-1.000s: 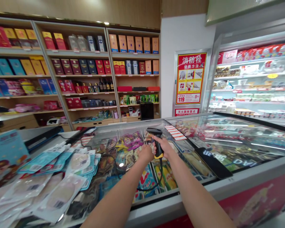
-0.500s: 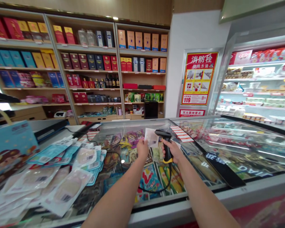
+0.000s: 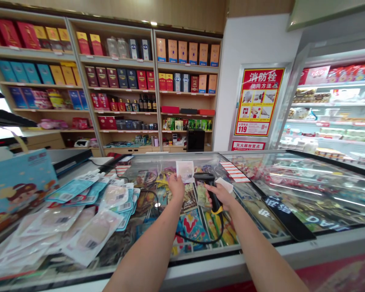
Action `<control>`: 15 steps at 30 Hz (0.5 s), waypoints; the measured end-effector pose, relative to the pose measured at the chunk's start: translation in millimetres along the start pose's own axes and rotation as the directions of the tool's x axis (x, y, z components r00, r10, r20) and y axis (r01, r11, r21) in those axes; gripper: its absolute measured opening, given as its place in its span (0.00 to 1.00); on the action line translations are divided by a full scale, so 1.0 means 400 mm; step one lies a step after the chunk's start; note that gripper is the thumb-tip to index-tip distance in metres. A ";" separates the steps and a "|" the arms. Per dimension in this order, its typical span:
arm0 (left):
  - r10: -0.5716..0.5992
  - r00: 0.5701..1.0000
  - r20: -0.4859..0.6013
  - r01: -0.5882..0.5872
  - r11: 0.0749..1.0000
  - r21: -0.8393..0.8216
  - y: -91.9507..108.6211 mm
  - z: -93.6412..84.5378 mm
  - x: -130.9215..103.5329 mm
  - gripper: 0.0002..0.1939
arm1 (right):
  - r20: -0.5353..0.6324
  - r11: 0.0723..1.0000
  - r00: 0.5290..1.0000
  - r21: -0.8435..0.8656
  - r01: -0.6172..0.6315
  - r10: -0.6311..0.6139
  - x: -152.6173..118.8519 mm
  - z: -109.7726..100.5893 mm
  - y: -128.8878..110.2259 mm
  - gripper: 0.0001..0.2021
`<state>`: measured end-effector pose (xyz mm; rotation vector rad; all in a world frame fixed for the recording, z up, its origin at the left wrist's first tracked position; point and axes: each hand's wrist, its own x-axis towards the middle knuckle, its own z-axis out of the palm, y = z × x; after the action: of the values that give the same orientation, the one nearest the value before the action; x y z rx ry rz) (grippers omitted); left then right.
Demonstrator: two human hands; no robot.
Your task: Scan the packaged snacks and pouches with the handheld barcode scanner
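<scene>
Near the middle of the view, my left hand [image 3: 177, 187] pinches the lower left corner of a small white packet [image 3: 185, 171] that has a barcode on it. Just to the right, my right hand [image 3: 216, 195] is wrapped round the handle of a black and yellow barcode scanner [image 3: 212, 190], whose head points left at the packet's lower edge. A second white packet [image 3: 224, 185] shows behind my right hand; whether the hand holds it I cannot tell. The scanner's black cable [image 3: 200, 242] loops below over the freezer's glass.
Clear flat packets [image 3: 94, 233] and blue-edged pouches [image 3: 73, 187] lie piled on the left of the glass-topped freezer [image 3: 207, 259]. A blue picture box [image 3: 21, 182] stands at far left. A black strip [image 3: 288, 219] lies on the right. Shelves of boxes [image 3: 121, 79] stand behind.
My left hand has moved slightly left with the packet, which is now more upright and apart from the scanner. The scanner has tilted and sits a little lower. The view has shifted slightly.
</scene>
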<state>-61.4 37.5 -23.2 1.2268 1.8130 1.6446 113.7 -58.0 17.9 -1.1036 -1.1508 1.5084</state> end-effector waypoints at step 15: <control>0.001 0.997 -0.072 -0.010 0.991 -0.133 0.000 0.004 -0.003 0.07 | 0.028 0.999 0.999 0.044 -0.026 0.024 0.010 -0.002 0.012 0.16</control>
<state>-59.5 37.3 -23.8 1.1297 1.7112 1.8029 113.2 -54.5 12.7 -1.0737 -1.1204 1.5658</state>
